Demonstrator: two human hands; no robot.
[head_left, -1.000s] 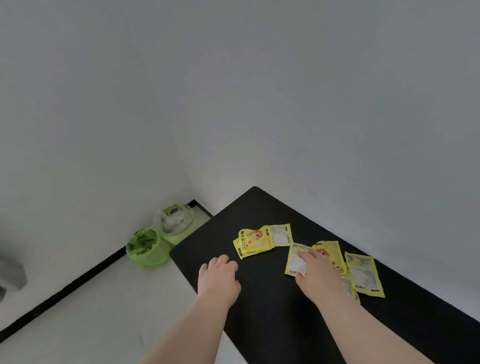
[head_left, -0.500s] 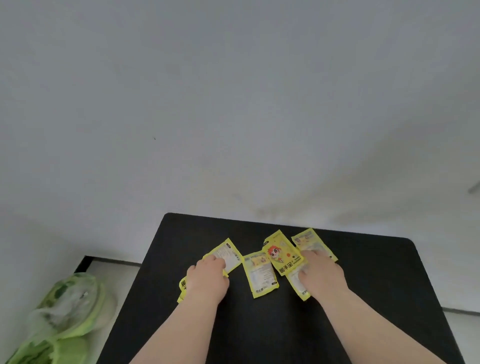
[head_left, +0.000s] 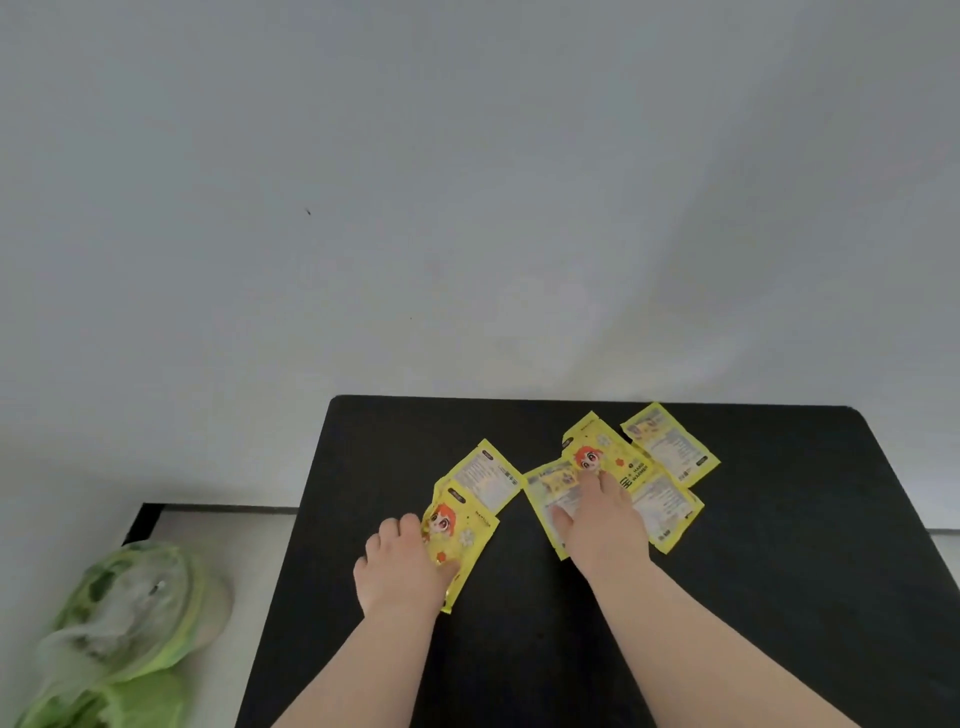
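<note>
Several yellow sachets lie on a black table (head_left: 779, 571). In the left group, a sachet with a cartoon face (head_left: 462, 532) overlaps one lying print side up (head_left: 488, 475). My left hand (head_left: 400, 566) grips the cartoon sachet at its left edge with curled fingers. The right group is fanned out: a cartoon-face sachet (head_left: 597, 447), a print-side sachet at the far right (head_left: 670, 447), another at the lower right (head_left: 670, 509), and one on the left (head_left: 543, 483). My right hand (head_left: 602, 525) rests flat on this group with straight fingers.
Two green bins with clear liners stand on the pale floor at the lower left, one higher (head_left: 135, 608) and one lower (head_left: 104, 701). A grey-white wall rises directly behind the table's far edge. The table's rounded left edge runs near my left forearm.
The view swung from the room corner to face the table squarely. My left hand drew back off the left pile, exposing the cartoon-face sachet. My right hand slid left onto the middle sachets.
</note>
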